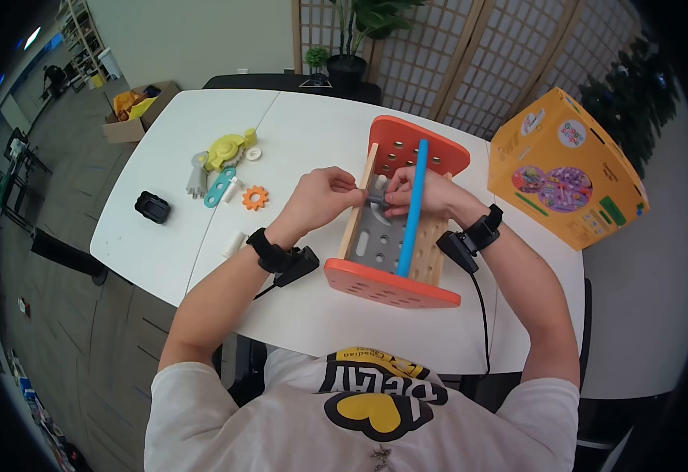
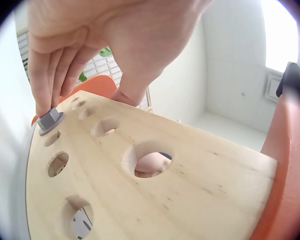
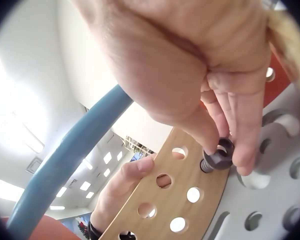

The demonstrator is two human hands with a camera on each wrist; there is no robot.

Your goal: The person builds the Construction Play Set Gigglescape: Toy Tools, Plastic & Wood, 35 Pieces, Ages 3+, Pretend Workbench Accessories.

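Note:
A toy workbench with red end panels (image 1: 391, 285), a blue bar (image 1: 413, 208) and a grey perforated board (image 3: 277, 175) stands on the white table. My left hand (image 1: 324, 197) is at its wooden side panel (image 2: 190, 185). In the left wrist view, those fingertips hold the hexagonal head of a grey bolt (image 2: 51, 120) against the outer face, while the thumb rests at the panel's top edge. Reaching inside past the bar, my right hand (image 1: 426, 193) pinches a dark grey nut (image 3: 219, 161) at the bolt's threaded end, close above the grey board.
Left on the table lie a yellow toy tool (image 1: 226, 149), a grey toy piece (image 1: 197, 181), a teal strip (image 1: 216, 191), an orange gear (image 1: 249, 203) and white pieces. A black tray (image 1: 153, 207) sits near the left edge. At right stands a large orange box (image 1: 568, 173).

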